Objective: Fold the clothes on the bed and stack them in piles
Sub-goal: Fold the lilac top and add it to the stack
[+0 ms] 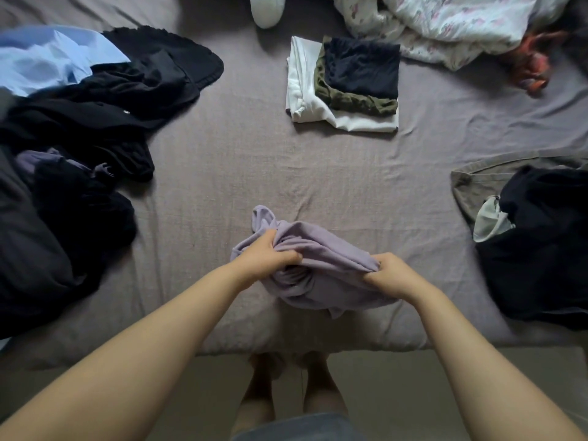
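Head view, person standing at the near edge of the bed (241, 160), both bare forearms reaching forward over the mauve-grey sheet. Landmark taken: the lilac garment (321, 265), which lay bunched and unfolded on the sheet close to the near edge, roughly centred. Left hand (270, 254) gripped the garment's left side, fingers curled into a fold of cloth. Right hand (389, 273) pinched the garment's right edge, fingers closed round the fabric. Cloth between the two hands appeared gathered and wrinkled, with a loose end poking up beyond the left hand. Beyond the lilac garment and slightly to its right sat the folded stack (343, 87): a white item at the bottom, an olive item on it, a dark navy item on top, edges roughly aligned. Well left of the lilac garment lay the unfolded dark heap (82, 148), mostly black pieces, with a light blue shirt (47, 58) at its far end and a dull purple piece tucked in it. Right of the lilac garment lay a second loose pile (541, 243), dark navy cloth over a grey-brown item, a pale scrap showing at its left edge. Far beyond and to the right lay a crumpled floral quilt (461, 23). Below the garment, off the bed, the person's bare feet (292, 393) stood on the floor.
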The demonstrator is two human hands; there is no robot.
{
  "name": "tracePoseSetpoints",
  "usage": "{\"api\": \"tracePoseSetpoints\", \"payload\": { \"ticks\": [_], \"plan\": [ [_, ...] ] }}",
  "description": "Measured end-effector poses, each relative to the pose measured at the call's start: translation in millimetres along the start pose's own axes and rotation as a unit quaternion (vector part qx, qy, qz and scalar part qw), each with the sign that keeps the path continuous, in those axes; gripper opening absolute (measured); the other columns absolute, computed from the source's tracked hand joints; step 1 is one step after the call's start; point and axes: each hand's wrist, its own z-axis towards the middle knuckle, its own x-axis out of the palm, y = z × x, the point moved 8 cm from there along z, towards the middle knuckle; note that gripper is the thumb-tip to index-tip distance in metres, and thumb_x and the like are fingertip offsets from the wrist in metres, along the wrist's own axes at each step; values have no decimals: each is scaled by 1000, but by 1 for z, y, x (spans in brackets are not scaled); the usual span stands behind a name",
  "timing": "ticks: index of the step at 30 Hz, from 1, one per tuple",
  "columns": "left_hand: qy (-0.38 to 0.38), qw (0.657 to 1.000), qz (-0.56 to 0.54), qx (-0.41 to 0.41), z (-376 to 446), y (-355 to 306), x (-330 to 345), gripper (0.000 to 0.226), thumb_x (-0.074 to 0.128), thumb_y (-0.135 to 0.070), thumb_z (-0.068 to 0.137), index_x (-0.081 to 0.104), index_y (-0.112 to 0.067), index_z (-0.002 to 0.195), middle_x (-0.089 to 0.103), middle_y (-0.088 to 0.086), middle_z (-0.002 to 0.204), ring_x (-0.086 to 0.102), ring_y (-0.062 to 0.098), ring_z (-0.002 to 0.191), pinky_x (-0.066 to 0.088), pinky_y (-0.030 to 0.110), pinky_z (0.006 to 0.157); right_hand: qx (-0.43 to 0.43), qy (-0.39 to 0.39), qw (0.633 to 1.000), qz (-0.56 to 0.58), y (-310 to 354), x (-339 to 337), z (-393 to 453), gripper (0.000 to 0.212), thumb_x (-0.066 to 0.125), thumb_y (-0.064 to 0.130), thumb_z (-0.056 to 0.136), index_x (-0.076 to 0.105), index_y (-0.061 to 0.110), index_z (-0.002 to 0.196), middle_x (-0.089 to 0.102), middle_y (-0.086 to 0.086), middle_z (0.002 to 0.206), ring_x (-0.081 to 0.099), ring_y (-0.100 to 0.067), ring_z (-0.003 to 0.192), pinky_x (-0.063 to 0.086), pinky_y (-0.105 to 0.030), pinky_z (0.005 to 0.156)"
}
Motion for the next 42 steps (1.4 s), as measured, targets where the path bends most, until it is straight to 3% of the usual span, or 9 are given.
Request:
{"api": "tracePoseSetpoints", "payload": {
  "ticks": [5, 10, 14, 19, 26, 31, 34, 38, 42],
  "plan": [
    [-3, 959, 283, 32, -8, 4, 2, 21, 68, -28, 85, 56, -11, 79, 66, 14, 91, 56, 23, 82, 35, 23, 61, 41, 10, 922, 384, -7, 1, 7, 39, 60, 21, 81, 63, -9, 104, 61, -18, 93, 54, -26, 88, 41, -36, 77],
    [-32, 999, 44, -6, -12, -1, 0, 15, 53, -13, 94, 66, -8, 94, 69, 9, 96, 62, 18, 88, 46, 24, 72, 12, 5, 856, 516, 13, -4, 10, 25, 46, 5, 92, 63, -1, 109, 69, -14, 97, 62, -23, 92, 53, -26, 70],
    [33, 968, -239, -74, -15, 2, 9, 26, 70, -16, 84, 66, -9, 109, 71, 14, 104, 66, 25, 100, 52, 33, 86, -55, 76, 919, 383, 33, -5, 13, 44, 72, 24, 83, 60, 15, 124, 69, -3, 116, 64, -15, 108, 52, -28, 88],
    [98, 964, -246, -6, -20, -16, 13, 49, 76, -3, 74, 63, -15, 119, 69, 5, 115, 65, 17, 108, 53, 27, 89, -73, 86, 992, 63, 38, 5, 15, 14, 73, 23, 83, 72, 19, 97, 72, 4, 91, 60, -4, 86, 47, -15, 71],
    [7, 979, 203, 25, -16, 1, -1, 18, 66, -21, 85, 66, -2, 86, 63, 5, 74, 57, 20, 73, 39, 24, 59, -10, 94, 931, 353, 38, 8, 18, 49, 62, 31, 71, 66, 3, 111, 69, -17, 102, 63, -24, 96, 46, -33, 81],
    [-3, 998, 64, 4, -14, -6, -1, 15, 55, -17, 91, 64, -6, 94, 66, 5, 89, 60, 19, 84, 47, 29, 76, -92, 114, 978, 148, 54, 8, 11, 48, 83, 30, 72, 65, 25, 116, 71, 8, 107, 66, -6, 101, 53, -23, 85],
    [62, 995, -83, -14, -14, -7, 9, 35, 69, -32, 83, 66, -16, 114, 71, 0, 108, 66, 14, 102, 52, 30, 91, -79, 78, 994, 17, 54, 5, 20, 19, 70, 26, 84, 70, 16, 100, 73, -3, 96, 67, -17, 95, 53, -31, 81],
    [114, 993, -20, 3, -14, -5, 17, 46, 81, -27, 75, 65, -24, 118, 68, -9, 112, 63, 6, 105, 50, 20, 89, -18, 63, 981, 185, 56, 2, 30, 20, 60, 25, 84, 68, 13, 97, 71, -6, 92, 65, -19, 91, 51, -30, 76],
    [80, 996, -19, -46, -5, 11, 13, 36, 75, -29, 79, 68, -17, 112, 71, 2, 108, 65, 16, 103, 51, 34, 96, -17, 7, 971, 240, 64, 1, 43, 9, 60, 15, 88, 67, 19, 93, 69, -1, 89, 64, -12, 84, 51, -21, 70]
  ]
}}
